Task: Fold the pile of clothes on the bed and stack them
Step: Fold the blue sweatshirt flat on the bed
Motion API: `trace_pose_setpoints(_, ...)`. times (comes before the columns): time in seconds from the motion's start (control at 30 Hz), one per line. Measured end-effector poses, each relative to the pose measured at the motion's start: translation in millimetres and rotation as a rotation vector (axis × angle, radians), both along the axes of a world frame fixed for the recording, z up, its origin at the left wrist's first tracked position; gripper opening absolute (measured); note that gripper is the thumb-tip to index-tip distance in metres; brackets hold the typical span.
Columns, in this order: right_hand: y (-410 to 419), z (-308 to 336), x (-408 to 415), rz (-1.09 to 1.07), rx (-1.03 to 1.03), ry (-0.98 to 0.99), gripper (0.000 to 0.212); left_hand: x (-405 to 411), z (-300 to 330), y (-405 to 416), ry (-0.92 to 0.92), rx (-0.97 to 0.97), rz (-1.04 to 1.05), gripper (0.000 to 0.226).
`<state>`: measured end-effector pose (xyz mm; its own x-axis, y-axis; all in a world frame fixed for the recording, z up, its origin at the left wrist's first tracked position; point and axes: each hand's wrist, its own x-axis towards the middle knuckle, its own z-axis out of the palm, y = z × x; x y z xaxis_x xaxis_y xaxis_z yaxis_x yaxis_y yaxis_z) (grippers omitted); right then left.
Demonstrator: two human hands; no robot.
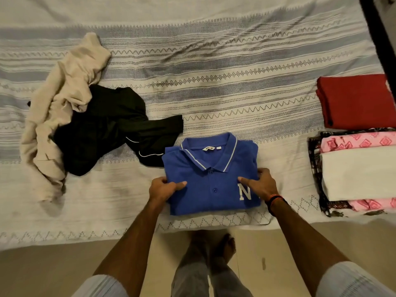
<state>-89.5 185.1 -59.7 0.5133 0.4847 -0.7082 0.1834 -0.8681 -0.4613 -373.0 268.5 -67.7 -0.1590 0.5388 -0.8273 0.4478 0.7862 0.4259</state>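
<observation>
Gripping the folded blue polo shirt [211, 176] from both sides, the hands sit at its left and right edges near the front of the bed [214, 71]. Head view, only one available: left hand [164, 188] has thumb on top of the fabric and fingers curled round the left edge, apparently tucked under; right hand [260, 184] has thumb on top by the white letter and fingers wrapped over the right edge, a dark band on that wrist. Both forearms reach straight forward from the body, roughly parallel, palms turned inward toward each other.

Shirt is soft knit, light, floppy; the fold will likely sag or open if lifted from one side only, so taking it at the two opposite edges with fingers underneath looks right. Collar faces up and away from the person.

Still unfolded at left: beige garment [62, 108] crumpled, partly overlapping a black garment [111, 127] whose sleeve end lies just beside the shirt collar. At right, well apart: folded red cloth [355, 99] and nearer, a stack [357, 170] with white and pink printed pieces; hard to tell how many layers it holds. Shirt probably goes there next.
</observation>
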Motion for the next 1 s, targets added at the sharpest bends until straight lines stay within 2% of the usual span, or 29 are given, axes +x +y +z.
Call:
trace_pose_setpoints(0.17,8.2,-2.2,-8.0,-0.021,0.032,0.054,0.058,6.9,-5.2,3.6,-0.051,0.0,-0.005,0.058)
trace_pose_setpoints(0.3,12.2,-2.8,-10.0,-0.029,0.091,0.064,0.055,9.8,-6.0,1.1,-0.059,0.079,0.003,0.061)
trace_pose_setpoints(0.43,14.9,-1.7,-14.3,0.027,0.146,0.036,0.06,13.6,-4.6,-3.2,-0.101,0.123,-0.026,0.068)
trace_pose_setpoints(0.57,15.1,13.5,-16.5,0.042,0.218,0.016,0.048,18.6,8.3,-1.5,-0.108,0.19,-0.07,0.068)
trace_pose_setpoints(1.0,5.1,155.7,11.3,0.046,0.36,-0.057,0.028,56.8,144.8,-0.8,-0.189,0.285,-0.129,0.06)
